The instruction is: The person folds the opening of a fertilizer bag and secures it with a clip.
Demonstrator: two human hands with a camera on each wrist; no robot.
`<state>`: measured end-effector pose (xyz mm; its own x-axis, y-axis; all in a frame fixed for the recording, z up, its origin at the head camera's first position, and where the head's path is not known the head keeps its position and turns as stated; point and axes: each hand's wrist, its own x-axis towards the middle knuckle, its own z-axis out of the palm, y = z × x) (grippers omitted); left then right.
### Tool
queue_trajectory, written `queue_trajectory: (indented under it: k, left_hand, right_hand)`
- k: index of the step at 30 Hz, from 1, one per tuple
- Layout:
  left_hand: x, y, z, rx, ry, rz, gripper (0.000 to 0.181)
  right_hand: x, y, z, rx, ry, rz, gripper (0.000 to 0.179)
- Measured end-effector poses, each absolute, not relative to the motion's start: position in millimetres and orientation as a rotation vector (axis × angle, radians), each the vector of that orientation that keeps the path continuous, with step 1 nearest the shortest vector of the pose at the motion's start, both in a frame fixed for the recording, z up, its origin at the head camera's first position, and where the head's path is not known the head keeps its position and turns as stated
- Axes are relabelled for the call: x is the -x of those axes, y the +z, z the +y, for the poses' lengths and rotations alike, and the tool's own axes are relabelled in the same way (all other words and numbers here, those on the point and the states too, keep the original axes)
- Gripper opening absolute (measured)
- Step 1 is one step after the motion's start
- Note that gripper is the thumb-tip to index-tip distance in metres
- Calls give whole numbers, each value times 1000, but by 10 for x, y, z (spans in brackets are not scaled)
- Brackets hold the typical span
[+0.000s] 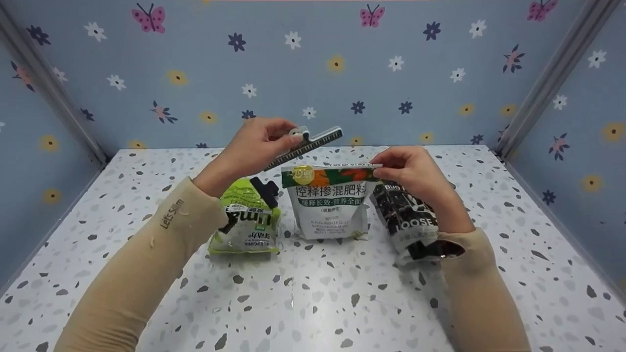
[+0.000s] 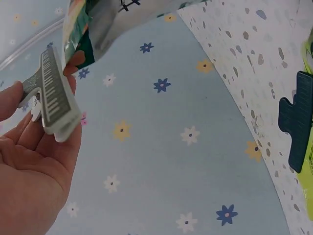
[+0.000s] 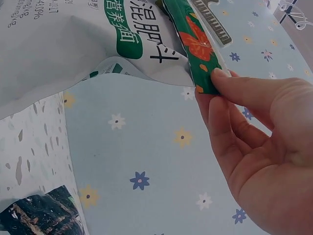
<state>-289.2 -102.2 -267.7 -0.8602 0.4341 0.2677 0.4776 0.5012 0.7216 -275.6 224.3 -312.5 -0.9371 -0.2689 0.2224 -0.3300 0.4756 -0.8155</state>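
Observation:
A white fertilizer bag (image 1: 330, 210) stands mid-table, its top folded over into a green and orange strip (image 3: 198, 46). My right hand (image 1: 413, 171) pinches the right end of that fold between thumb and fingers. In my left hand (image 1: 259, 146) is a long grey bag clip (image 2: 55, 93) with pale edges, gripped by its handle. The clip (image 1: 313, 146) slants just above the left part of the fold. In the left wrist view, a fingertip is at the fold's corner.
Left of the white bag sits a green bag (image 1: 244, 230) with a dark clip (image 1: 265, 192) across its upper corner. A black bag (image 1: 406, 215) leans at the right, partly behind my right wrist. A flower-patterned wall (image 1: 313, 73) closes off the back.

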Motion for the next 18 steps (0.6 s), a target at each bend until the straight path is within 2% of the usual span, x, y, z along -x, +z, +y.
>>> queue_trajectory:
  k: [8, 18]
  left_hand:
    - [2798, -2628, -872, 873, -1158, -2693, 23]
    - [2776, -2732, -658, 943, -1027, -2746, 21]
  right_hand:
    - [2745, -3118, 2235, -488, 1435, -2654, 21]
    - [2754, -3122, 2225, -436, 1509, -2605, 16]
